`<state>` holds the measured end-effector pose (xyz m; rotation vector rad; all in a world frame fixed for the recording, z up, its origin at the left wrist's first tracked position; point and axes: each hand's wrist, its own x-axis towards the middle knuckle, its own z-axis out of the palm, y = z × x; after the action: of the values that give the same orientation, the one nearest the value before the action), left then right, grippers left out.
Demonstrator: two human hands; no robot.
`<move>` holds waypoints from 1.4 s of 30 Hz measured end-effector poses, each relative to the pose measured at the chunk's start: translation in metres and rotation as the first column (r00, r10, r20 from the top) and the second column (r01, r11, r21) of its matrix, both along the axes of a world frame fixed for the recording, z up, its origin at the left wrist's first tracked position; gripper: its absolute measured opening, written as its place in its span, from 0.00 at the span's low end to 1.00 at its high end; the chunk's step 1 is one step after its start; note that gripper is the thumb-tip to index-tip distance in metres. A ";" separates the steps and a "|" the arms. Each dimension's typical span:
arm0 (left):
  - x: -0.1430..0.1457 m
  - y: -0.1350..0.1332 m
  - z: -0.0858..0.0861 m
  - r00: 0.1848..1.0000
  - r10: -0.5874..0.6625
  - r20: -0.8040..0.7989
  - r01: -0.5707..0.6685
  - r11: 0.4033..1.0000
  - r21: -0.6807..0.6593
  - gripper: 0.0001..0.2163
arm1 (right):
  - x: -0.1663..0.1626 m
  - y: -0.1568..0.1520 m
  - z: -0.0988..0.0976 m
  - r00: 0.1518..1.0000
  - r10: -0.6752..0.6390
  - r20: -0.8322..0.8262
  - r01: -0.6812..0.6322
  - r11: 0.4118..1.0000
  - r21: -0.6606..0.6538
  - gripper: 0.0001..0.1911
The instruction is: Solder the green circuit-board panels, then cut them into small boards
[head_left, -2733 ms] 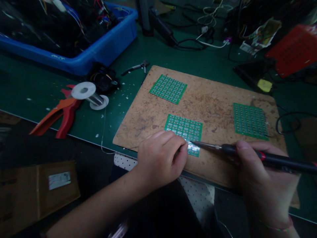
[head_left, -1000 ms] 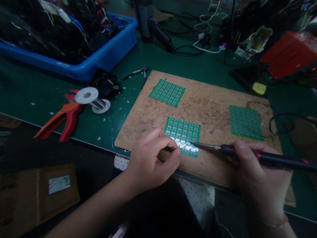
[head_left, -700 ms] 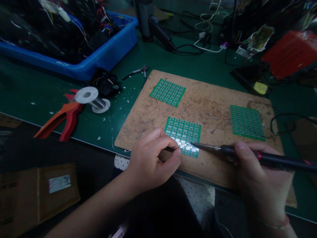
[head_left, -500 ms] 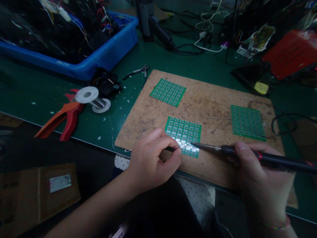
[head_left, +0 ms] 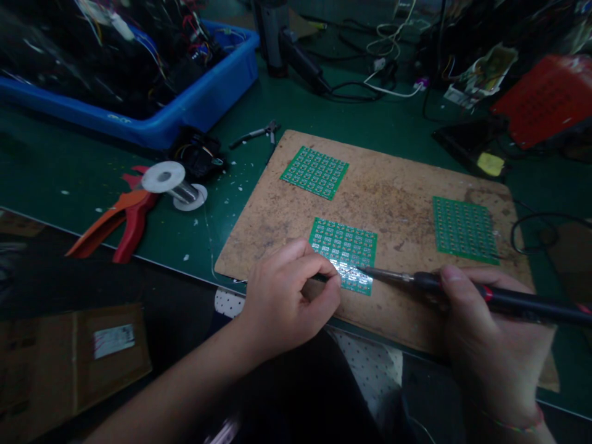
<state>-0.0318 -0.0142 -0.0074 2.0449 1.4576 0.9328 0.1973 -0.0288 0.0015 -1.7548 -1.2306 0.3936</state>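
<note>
My right hand (head_left: 494, 327) is closed around the handle of a soldering iron (head_left: 430, 282). The iron's tip points left and meets the lit lower part of a green circuit board panel (head_left: 345, 243), though the exact contact is too small to make out. At that panel's lower left edge, my left hand (head_left: 291, 293) pinches thumb and forefinger on thin solder wire (head_left: 239, 282). This wire trails back toward a solder spool (head_left: 185, 192) on the left. The panel lies flat on a brown board (head_left: 393, 191), its lower left corner hidden by my left fingers.
Two more green panels lie on the brown board, one at the upper left (head_left: 314, 172), one at the right (head_left: 465, 229). Red-orange pliers (head_left: 132, 225), small cutters (head_left: 256, 134) and a blue bin (head_left: 208, 92) stand left. A red box-shaped unit (head_left: 546, 102) sits at the upper right.
</note>
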 end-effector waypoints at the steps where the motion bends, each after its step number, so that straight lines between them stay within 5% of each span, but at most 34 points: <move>1: 0.000 0.000 0.000 1.000 0.002 0.002 -0.002 1.000 0.003 0.03 | 0.000 0.000 0.000 1.000 0.004 -0.002 -0.004 1.000 -0.003 0.11; 10: -0.003 -0.001 0.007 0.993 0.016 0.115 -0.013 1.000 -0.026 0.03 | -0.002 -0.001 0.001 0.994 -0.026 -0.102 0.027 1.000 0.011 0.12; 42: 0.007 0.001 -0.001 0.997 0.005 -0.074 -0.003 1.000 0.026 0.05 | -0.004 0.000 0.000 0.995 -0.043 -0.095 0.045 0.999 0.016 0.11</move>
<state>-0.0252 -0.0135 -0.0086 2.1162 1.4961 0.8902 0.1937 -0.0284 0.0020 -1.7253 -1.1232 0.4335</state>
